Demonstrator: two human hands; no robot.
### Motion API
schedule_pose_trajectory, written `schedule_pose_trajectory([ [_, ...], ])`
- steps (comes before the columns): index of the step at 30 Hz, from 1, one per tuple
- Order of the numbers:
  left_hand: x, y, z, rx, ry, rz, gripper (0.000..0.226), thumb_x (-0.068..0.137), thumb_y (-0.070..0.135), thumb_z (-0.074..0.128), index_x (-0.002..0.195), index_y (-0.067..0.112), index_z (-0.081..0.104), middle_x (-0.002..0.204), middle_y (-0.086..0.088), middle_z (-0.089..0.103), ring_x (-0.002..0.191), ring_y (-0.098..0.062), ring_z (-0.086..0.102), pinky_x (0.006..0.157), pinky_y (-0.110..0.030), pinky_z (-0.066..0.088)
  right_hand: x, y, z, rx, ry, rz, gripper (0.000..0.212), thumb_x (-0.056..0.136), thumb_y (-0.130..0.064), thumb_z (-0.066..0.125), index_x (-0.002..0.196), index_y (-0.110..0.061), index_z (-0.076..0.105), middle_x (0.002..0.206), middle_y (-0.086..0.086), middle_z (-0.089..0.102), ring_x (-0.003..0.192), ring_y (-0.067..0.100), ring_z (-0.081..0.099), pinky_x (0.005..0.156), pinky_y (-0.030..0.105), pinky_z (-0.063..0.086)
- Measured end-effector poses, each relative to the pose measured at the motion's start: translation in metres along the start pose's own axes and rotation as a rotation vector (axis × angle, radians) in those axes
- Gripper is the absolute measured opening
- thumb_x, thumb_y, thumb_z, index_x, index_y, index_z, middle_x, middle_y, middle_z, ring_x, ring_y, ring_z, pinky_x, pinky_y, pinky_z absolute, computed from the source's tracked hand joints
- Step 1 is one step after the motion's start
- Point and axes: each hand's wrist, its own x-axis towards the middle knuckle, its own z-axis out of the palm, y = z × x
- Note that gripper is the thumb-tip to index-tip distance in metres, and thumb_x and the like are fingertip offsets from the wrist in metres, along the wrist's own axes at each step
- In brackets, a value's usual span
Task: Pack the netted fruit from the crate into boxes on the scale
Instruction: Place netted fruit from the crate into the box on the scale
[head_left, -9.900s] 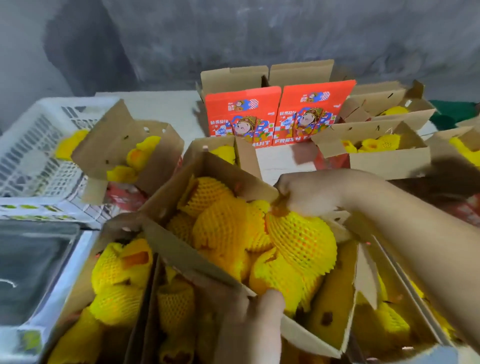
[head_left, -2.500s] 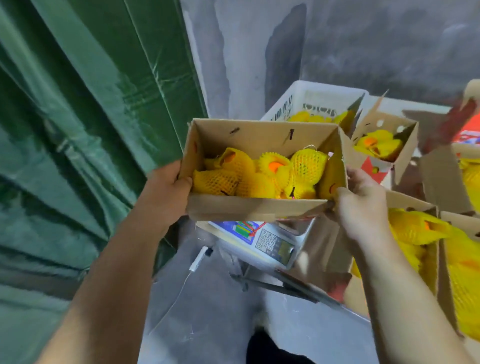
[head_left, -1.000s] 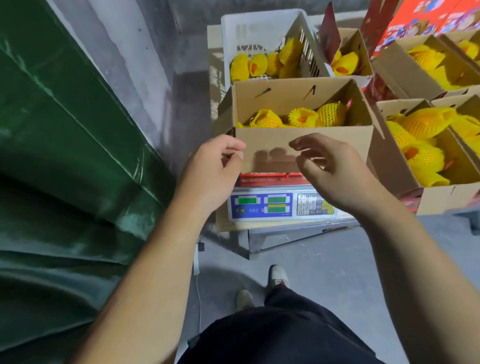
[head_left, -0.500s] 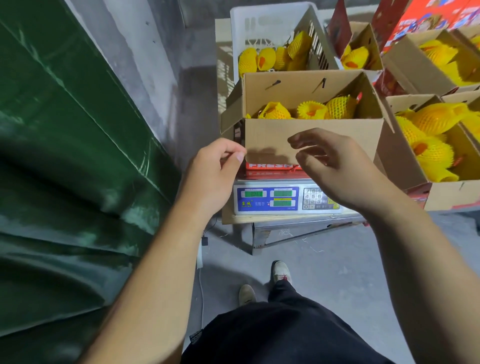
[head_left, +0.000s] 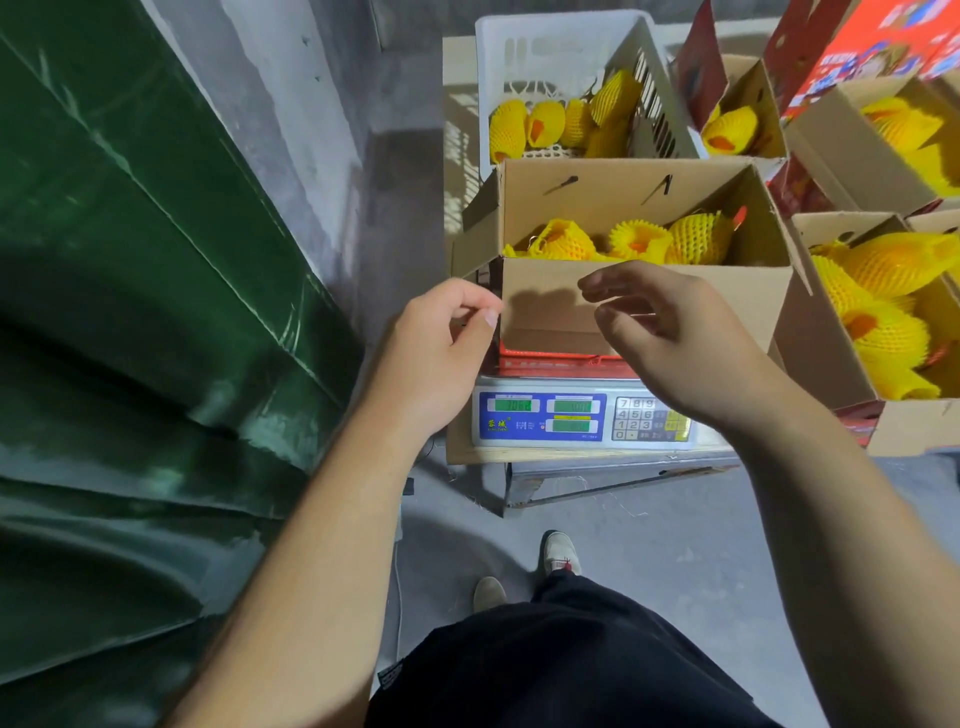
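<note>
Grey concrete floor and wall are seen, with a green tarpaulin (head_left: 130, 312) hung along the left. A cardboard box (head_left: 644, 306) is set on the scale (head_left: 582, 418), flaps raised, and netted fruit (head_left: 639, 241) is seen only low inside it, near the far wall. The left hand (head_left: 436, 358) is held just beside the box's near left corner, fingers loosely curled, nothing gripped; contact with the cardboard cannot be told. The right hand (head_left: 680, 343) is held in front of the near wall, fingers relaxed and spread, nothing held. The step in hand is judged to be weighing: the green readouts are lit, though their digits are not legible. The next move is judged to call for fruit to be added from the white crate (head_left: 566, 57), which stands just beyond the box and is seen to hold several netted pieces along its near side. To the right, further open boxes (head_left: 826, 332) are seen filled with netted fruit, and red printed cartons (head_left: 883, 41) are seen at the far right.
</note>
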Motion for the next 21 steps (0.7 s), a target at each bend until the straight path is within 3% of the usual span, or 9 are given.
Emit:
schedule_pose_trajectory([
  [7, 0.029, 0.012, 0.004, -0.023, 0.009, 0.059, 0.013, 0.103, 0.028, 0.060, 0.102, 0.037, 0.070, 0.098, 0.026, 0.071, 0.097, 0.001, 0.066, 0.075, -0.015, 0.047, 0.031, 0.007, -0.006, -0.012, 0.043, -0.019, 0.029, 0.100, -0.010, 0.059, 0.125, -0.019, 0.069, 0.121, -0.007, 0.072, 0.110, 0.007, 0.067, 0.101, 0.038, 0.055],
  [12, 0.093, 0.043, 0.014, 0.047, 0.004, 0.130, 0.014, 0.105, 0.029, 0.058, 0.109, 0.036, 0.070, 0.102, 0.020, 0.070, 0.097, -0.001, 0.065, 0.079, -0.023, 0.053, 0.082, 0.011, -0.038, -0.102, 0.108, -0.075, 0.028, 0.098, -0.014, 0.059, 0.124, -0.019, 0.070, 0.115, -0.007, 0.073, 0.106, 0.009, 0.068, 0.096, 0.035, 0.056],
  [15, 0.153, 0.057, 0.025, 0.109, 0.006, 0.166, 0.015, 0.105, 0.032, 0.057, 0.110, 0.038, 0.070, 0.105, 0.023, 0.068, 0.098, 0.007, 0.062, 0.077, -0.011, 0.049, 0.136, 0.021, -0.062, -0.194, 0.136, -0.087, 0.028, 0.096, -0.016, 0.058, 0.122, -0.020, 0.070, 0.107, -0.009, 0.071, 0.098, 0.010, 0.066, 0.088, 0.028, 0.053],
  [18, 0.227, 0.060, 0.045, 0.139, -0.036, 0.164, 0.016, 0.105, 0.029, 0.056, 0.110, 0.036, 0.071, 0.101, 0.028, 0.065, 0.093, 0.016, 0.059, 0.068, 0.001, 0.040, 0.208, 0.043, -0.084, -0.344, 0.070, -0.063, 0.034, 0.096, -0.016, 0.057, 0.129, -0.017, 0.067, 0.121, 0.002, 0.072, 0.110, 0.022, 0.068, 0.090, 0.033, 0.052],
  [21, 0.298, 0.048, 0.072, 0.210, -0.122, 0.109, 0.017, 0.105, 0.026, 0.056, 0.112, 0.031, 0.071, 0.100, 0.027, 0.064, 0.098, 0.003, 0.063, 0.080, -0.017, 0.046, 0.290, 0.077, -0.096, -0.500, -0.085, 0.029, 0.046, 0.095, -0.016, 0.055, 0.141, -0.016, 0.058, 0.137, 0.009, 0.065, 0.123, 0.031, 0.062, 0.099, 0.038, 0.049],
])
